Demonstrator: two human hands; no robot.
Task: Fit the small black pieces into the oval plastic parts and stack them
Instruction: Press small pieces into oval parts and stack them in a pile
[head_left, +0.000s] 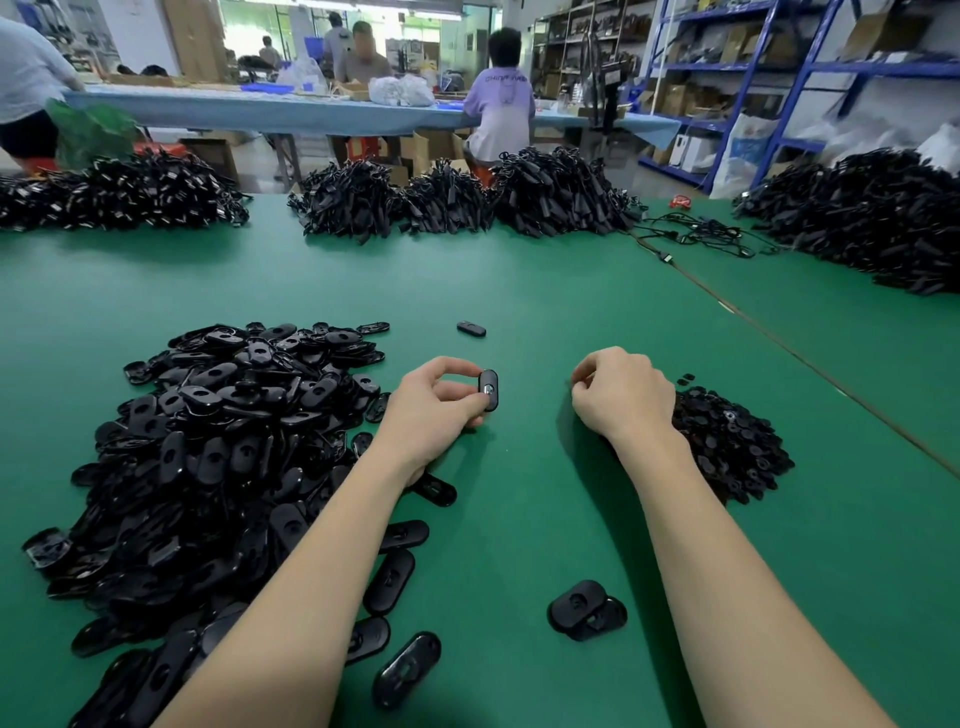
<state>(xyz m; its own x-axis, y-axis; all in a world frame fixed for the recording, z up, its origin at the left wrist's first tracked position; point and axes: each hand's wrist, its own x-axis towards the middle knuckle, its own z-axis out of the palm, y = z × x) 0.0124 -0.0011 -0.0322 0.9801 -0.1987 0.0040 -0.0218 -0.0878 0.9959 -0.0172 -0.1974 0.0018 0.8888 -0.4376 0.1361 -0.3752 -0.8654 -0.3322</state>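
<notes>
The left hand (441, 400) pinches an oval plastic part (488, 389) upright above the green desk (519, 493), opening turned toward the right hand (621, 389), whose curled fingers, just beside the heap of small black pieces (727, 441), hide whether they hold one.

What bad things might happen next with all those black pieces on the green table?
1. The left hand only pinches the black oval plastic part at its edges, upright above the green table, so it might slip out.
2. The right hand is curled; whether it holds a small piece is hidden. One that tiny could easily drop.
3. The left forearm lies against the big heap of oval parts and may knock some away.
</notes>
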